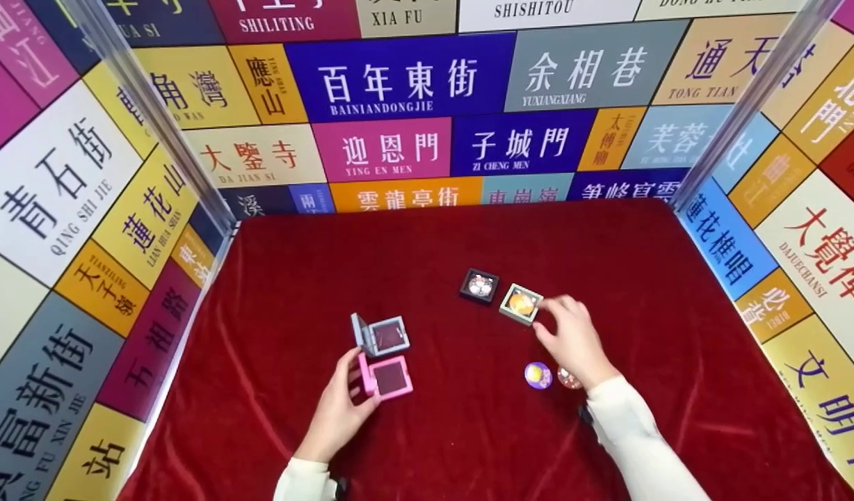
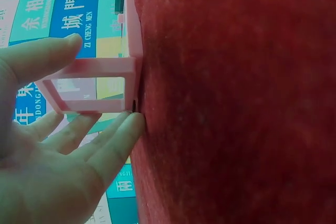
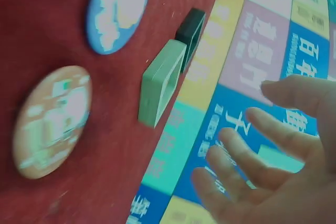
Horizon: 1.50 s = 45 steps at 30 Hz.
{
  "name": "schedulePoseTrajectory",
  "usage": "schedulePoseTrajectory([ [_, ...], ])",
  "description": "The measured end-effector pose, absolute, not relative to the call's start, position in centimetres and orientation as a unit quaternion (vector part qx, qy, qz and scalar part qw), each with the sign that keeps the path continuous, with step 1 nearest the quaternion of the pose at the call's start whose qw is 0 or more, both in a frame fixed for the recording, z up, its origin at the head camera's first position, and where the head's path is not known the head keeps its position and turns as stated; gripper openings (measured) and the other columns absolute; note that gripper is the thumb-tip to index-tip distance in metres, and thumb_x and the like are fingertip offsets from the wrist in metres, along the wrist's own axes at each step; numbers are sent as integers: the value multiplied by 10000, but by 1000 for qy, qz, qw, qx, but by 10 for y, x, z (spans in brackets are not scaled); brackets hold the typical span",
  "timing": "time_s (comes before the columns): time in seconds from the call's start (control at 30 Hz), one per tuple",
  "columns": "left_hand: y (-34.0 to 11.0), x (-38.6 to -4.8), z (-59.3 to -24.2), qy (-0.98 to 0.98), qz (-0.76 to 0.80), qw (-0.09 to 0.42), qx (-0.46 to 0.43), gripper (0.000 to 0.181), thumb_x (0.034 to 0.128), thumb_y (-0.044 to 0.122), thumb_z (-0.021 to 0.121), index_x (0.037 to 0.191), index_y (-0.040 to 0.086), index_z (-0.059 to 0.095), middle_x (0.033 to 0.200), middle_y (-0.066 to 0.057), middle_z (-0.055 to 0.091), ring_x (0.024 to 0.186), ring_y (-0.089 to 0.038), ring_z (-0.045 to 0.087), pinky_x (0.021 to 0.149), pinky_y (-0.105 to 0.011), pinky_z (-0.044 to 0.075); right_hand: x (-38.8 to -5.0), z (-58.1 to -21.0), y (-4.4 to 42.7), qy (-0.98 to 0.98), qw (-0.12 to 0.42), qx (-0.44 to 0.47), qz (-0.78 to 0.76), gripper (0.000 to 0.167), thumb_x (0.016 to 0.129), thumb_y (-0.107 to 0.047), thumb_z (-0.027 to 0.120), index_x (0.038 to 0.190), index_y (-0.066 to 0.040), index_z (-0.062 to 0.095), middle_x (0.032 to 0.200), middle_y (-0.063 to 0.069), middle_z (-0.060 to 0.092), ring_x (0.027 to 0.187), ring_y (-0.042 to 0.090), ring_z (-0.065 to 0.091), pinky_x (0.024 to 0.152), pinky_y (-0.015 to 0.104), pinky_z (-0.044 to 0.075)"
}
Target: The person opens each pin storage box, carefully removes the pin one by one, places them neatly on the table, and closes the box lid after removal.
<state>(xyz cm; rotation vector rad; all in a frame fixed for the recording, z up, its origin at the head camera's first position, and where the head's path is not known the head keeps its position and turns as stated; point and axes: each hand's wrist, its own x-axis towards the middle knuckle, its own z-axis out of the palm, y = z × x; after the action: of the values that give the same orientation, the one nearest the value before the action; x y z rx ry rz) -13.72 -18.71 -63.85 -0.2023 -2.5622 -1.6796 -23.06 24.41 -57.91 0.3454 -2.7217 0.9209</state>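
My left hand (image 1: 339,410) is at the raised lid of a pink square box (image 1: 392,378). In the left wrist view the pink lid frame (image 2: 100,66) stands between the thumb and the nearly straight fingers; whether they press it I cannot tell. Just behind is a grey-blue box (image 1: 389,336), also with its lid up. My right hand (image 1: 573,341) hovers beside a light green box (image 1: 521,303) with an orange round badge inside. Its fingers are spread, holding nothing, in the right wrist view. A black box (image 1: 479,286) with a pale patterned badge sits beside the green one.
A purple round badge (image 1: 537,376) lies on the red cloth (image 1: 455,438) near the right wrist. Next to it, a red patterned badge (image 1: 568,378) is partly covered by that wrist. Panels with street names (image 1: 399,76) wall the cloth at the back and both sides.
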Motion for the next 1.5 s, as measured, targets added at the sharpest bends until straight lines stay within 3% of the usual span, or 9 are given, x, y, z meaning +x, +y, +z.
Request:
schedulePoseTrajectory([
  [0.27,-191,-125,-635,-853,-515,47,-70,938,855,-88,864,1643,41,372,1576,-245,502,1397,-463,542,1103,-586,490,-290,-585,218,-921,111,231,292,485,910,-74,860,1364,1,707,1341,216,641,1231,426,552,1060,554,474],
  [0.5,-189,-105,-631,-918,-375,79,-98,1006,765,-23,949,1618,-24,415,1558,-252,523,1435,-446,492,1187,-582,388,-327,-603,201,-946,17,240,217,627,953,-182,840,1520,-52,606,1584,312,462,1437,508,432,1041,704,475],
  [0.63,-185,-103,-632,-922,-365,66,-110,994,772,24,959,1610,-27,426,1562,-253,516,1430,-465,486,1186,-589,386,-337,-611,198,-953,-9,237,186,627,942,-203,857,1502,-49,621,1593,343,438,1456,527,407,1136,709,381],
  [0.73,-183,-103,-634,-921,-369,58,-109,988,786,46,958,1614,-23,423,1565,-248,515,1433,-463,484,1187,-589,385,-342,-616,198,-955,-1,242,171,574,934,-181,861,1447,-31,655,1547,341,479,1407,527,454,1153,693,362],
  [0.87,-185,-101,-634,-921,-373,51,-104,967,809,59,948,1622,3,427,1571,-230,517,1433,-453,487,1179,-586,397,-346,-620,197,-954,20,247,167,497,919,-137,857,1379,-41,694,1446,303,542,1297,499,526,1087,662,428],
  [1.07,-194,-99,-630,-916,-385,55,-99,865,874,-12,876,1621,18,441,1588,-192,511,1457,-417,474,1191,-568,388,-349,-625,194,-943,50,263,199,521,859,-131,898,1330,-19,708,1353,260,569,1203,461,546,1036,602,472],
  [1.33,-201,-99,-617,-918,-369,125,-71,723,917,-9,827,1569,19,518,1513,-190,571,1399,-417,520,1163,-566,420,-336,-617,183,-913,87,308,252,713,805,-110,877,1477,-99,636,1335,198,589,1159,411,560,1018,546,485],
  [1.5,-201,-101,-604,-908,-370,194,-36,620,918,-42,801,1499,39,601,1434,-157,612,1339,-375,552,1113,-532,467,-312,-603,174,-896,104,348,257,715,771,-132,871,1451,-124,648,1306,127,621,1098,365,588,934,516,534],
])
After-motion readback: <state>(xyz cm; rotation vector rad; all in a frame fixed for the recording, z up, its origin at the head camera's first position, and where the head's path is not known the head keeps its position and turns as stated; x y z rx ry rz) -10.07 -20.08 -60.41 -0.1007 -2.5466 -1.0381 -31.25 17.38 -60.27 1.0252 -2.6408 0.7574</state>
